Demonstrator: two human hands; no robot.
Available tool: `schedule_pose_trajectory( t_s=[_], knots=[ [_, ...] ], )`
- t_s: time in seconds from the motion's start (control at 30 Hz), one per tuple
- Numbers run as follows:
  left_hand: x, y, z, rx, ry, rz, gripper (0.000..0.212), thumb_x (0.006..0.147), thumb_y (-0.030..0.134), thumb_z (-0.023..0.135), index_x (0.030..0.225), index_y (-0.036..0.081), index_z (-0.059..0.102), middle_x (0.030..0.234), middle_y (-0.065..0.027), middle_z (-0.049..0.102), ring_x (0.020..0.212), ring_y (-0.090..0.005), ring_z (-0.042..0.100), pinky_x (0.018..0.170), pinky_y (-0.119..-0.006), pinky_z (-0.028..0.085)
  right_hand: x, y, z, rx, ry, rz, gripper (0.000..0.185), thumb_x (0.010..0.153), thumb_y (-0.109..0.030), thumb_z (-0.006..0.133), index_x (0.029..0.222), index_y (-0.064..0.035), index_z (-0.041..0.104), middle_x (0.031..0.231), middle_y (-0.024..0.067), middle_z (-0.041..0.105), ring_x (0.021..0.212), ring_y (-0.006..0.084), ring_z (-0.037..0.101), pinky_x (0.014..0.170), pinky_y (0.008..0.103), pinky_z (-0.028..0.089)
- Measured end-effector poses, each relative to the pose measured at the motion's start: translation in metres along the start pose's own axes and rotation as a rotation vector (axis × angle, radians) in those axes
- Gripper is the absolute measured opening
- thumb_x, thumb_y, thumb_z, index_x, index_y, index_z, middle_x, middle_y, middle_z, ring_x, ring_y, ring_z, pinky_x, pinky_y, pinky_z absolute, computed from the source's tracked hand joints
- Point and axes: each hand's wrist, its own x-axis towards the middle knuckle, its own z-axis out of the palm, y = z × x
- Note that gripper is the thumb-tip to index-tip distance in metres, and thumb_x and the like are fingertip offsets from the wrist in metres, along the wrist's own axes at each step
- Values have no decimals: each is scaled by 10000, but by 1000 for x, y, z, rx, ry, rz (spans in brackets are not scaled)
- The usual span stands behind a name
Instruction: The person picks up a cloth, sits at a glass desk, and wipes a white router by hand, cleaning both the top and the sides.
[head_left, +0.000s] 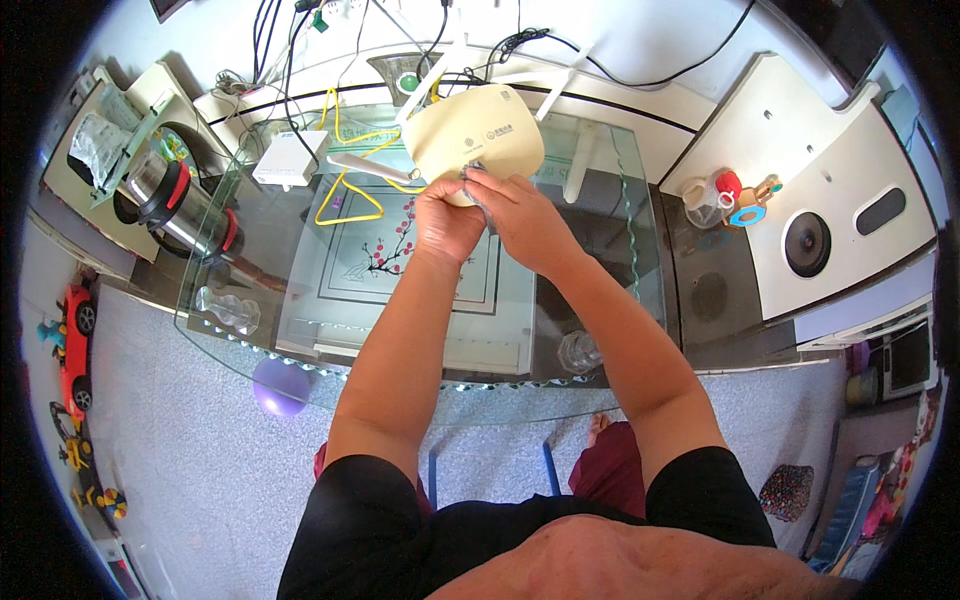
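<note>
A cream Wi-Fi router (457, 127) with several white antennas is tilted up in front of me, printed with writing and logos. My left hand (450, 221) grips its near edge, thumb on top. Close beside it, my right hand (521, 217) pinches a small grey cloth (475, 166) against the router's face. Most of the cloth is hidden by the fingers. One antenna (369, 168) sticks out to the left. A yellow cable (349, 219) loops from behind the router onto the glass tabletop (592, 240) beneath my hands.
A white box with a cable (289, 159) stands left of the router. Farther left are a steel thermos (169, 195) and a glass cup (227, 310). Toys (746, 202) sit on the right side of the cabinet. A purple ball (280, 385) lies on the floor. Black cables hang behind.
</note>
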Motion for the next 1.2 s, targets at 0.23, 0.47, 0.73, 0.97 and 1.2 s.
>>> schedule_pose_trajectory(
  t_s=[0.23,0.47,0.73,0.97,1.2],
  knots=[
    [-9,-3,19,-35,-67,-67,649,783,45,608,1408,-5,441,1378,-183,540,1308,-414,503,1121,-615,394,-8,49,-8,-92,297,340,433,893,10,577,1311,-95,616,1414,68,590,1180,332,583,1025,412,472],
    [-5,-2,9,-12,-19,-27,655,799,60,612,1425,2,430,1412,-193,511,1310,-432,490,1128,-630,367,-3,23,-4,-73,114,118,412,900,-15,586,1303,-96,623,1419,78,582,1170,337,583,1018,420,473],
    [-5,-2,12,-35,-32,-66,602,800,55,609,1376,-25,454,1373,-187,542,1260,-407,532,1072,-607,429,-4,29,-9,-103,139,201,407,915,-40,590,1315,-106,621,1417,63,588,1179,314,593,1004,389,487],
    [-7,-4,18,-7,-65,-88,645,802,70,609,1408,-31,417,1399,-204,509,1265,-428,530,1102,-625,406,-13,63,-11,-66,323,337,397,936,-44,573,1329,-87,608,1408,89,596,1234,312,581,1033,380,472],
    [5,-2,-4,7,-6,-12,602,812,90,621,1383,-18,467,1392,-163,543,1271,-401,526,1092,-600,403,-1,4,-1,-80,-28,-28,419,873,-69,602,1291,-93,602,1437,84,564,1194,314,605,967,411,520]
  ],
)
